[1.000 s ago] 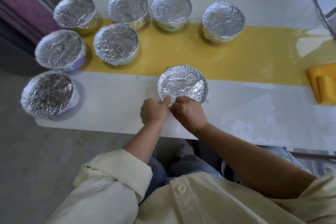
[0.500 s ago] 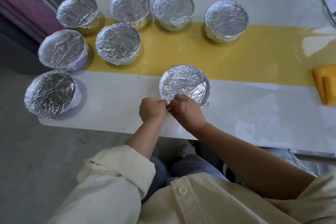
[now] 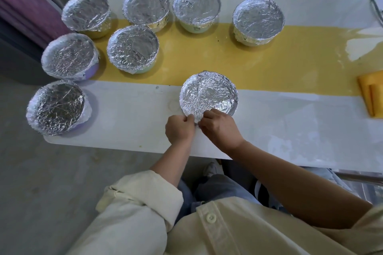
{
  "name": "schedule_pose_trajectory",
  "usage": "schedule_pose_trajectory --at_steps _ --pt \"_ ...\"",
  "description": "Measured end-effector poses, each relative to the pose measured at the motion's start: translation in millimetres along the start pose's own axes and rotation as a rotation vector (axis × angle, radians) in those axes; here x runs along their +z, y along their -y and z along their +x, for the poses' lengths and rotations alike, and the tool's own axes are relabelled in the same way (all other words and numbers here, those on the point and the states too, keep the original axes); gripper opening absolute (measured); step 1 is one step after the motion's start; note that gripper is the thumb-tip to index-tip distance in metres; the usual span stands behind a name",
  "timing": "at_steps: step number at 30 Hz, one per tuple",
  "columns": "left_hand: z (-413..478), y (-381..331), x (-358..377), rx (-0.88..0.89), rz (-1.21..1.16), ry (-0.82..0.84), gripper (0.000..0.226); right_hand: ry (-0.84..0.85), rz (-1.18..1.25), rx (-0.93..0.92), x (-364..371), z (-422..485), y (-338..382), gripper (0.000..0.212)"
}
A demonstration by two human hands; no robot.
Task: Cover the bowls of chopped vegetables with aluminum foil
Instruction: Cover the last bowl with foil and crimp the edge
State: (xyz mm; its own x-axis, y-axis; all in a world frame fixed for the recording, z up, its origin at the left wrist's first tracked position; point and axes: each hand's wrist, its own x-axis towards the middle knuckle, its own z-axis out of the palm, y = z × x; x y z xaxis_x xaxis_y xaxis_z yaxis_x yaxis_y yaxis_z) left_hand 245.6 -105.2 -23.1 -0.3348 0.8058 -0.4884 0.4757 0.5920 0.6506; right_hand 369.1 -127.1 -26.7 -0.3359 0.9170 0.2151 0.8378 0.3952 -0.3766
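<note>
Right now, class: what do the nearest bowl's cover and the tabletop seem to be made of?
The cover: thin metal foil, silvery, shiny, finely crinkled. The tabletop: smooth, glossy white with a yellow band, perhaps laminate or plastic; it mirrors window light.

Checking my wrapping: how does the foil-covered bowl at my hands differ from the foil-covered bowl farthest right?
The foil-covered bowl at your hands sits mostly on white tabletop; the rightmost foil-covered bowl sits on the yellow strip. Your left hand and right hand pinch the first's foil edge; the rightmost is untouched. Both are foil-topped.
</note>
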Motion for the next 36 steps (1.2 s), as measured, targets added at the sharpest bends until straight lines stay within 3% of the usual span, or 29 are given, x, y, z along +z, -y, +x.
schedule_pose_trajectory --at_steps 8,12,18,24,28,32,36 --pt "8.9 1.7 1.8 -0.026 -0.071 0.055 0.041 -0.005 0.027 0.015 -1.1 1.5 2.5 0.013" --pt "15.0 3.5 3.2 0.018 0.001 0.069 0.032 0.009 0.032 0.027 0.5 4.1 3.3 0.017" --pt "13.2 4.2 3.5 -0.017 -0.045 0.121 0.046 -0.008 0.027 0.039 0.3 4.4 4.1 0.015" --pt "31.2 4.0 -1.4 0.039 0.083 0.124 0.037 0.007 0.075 0.024 -4.6 7.1 2.4 0.017" --pt "48.4 3.5 -8.7 0.061 0.085 0.117 0.044 0.018 0.031 0.005 -12.1 0.2 -4.2 0.021" --pt "20.9 -8.9 -12.6 0.062 0.027 0.063 0.048 0.007 -0.040 -0.005 -6.5 5.4 -3.1 0.017" --pt "5.6 -4.9 -1.2 0.042 0.005 0.144 0.046 0.008 -0.060 0.008 -4.3 8.8 3.0 0.018"
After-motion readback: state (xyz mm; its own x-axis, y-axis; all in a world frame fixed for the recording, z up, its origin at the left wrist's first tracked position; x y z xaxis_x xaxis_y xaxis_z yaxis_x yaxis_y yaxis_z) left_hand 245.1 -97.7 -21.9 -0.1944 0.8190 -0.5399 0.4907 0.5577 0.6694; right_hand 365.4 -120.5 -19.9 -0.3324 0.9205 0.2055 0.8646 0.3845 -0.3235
